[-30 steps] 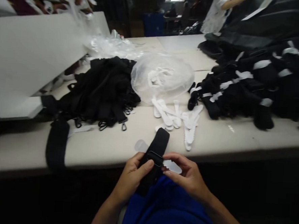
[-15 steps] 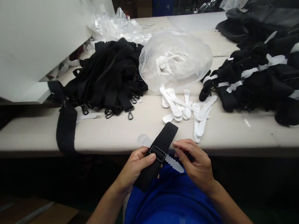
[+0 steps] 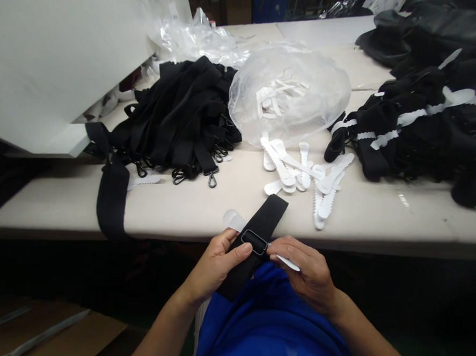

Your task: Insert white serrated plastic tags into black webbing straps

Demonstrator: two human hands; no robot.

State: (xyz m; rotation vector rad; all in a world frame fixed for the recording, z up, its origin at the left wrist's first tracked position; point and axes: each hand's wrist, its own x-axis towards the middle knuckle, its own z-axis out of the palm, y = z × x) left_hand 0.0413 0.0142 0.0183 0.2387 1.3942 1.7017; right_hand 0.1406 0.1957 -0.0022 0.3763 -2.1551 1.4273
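Observation:
My left hand (image 3: 220,260) grips a folded black strap (image 3: 265,217), its thumb beside the strap's black rectangular buckle (image 3: 254,242). A white serrated strip (image 3: 234,220) passes behind the strap; its rounded end sticks out at the left. The strip's other end comes out on the right, where my right hand (image 3: 305,268) pinches it between thumb and fingers. On the table beyond lie several loose white strips (image 3: 281,167), spilled in front of a clear plastic bag (image 3: 243,100) with more strips inside.
A heap of black straps with metal hooks (image 3: 185,110) lies at the left, one strap hanging over the table edge (image 3: 178,233). Bundled black straps with white strips (image 3: 418,130) fill the right. A white panel (image 3: 60,49) stands at the far left, a cardboard box (image 3: 71,334) below.
My right hand has moved down and left and closed on the strip's serrated end. My left hand still holds the strap. The view has shifted slightly.

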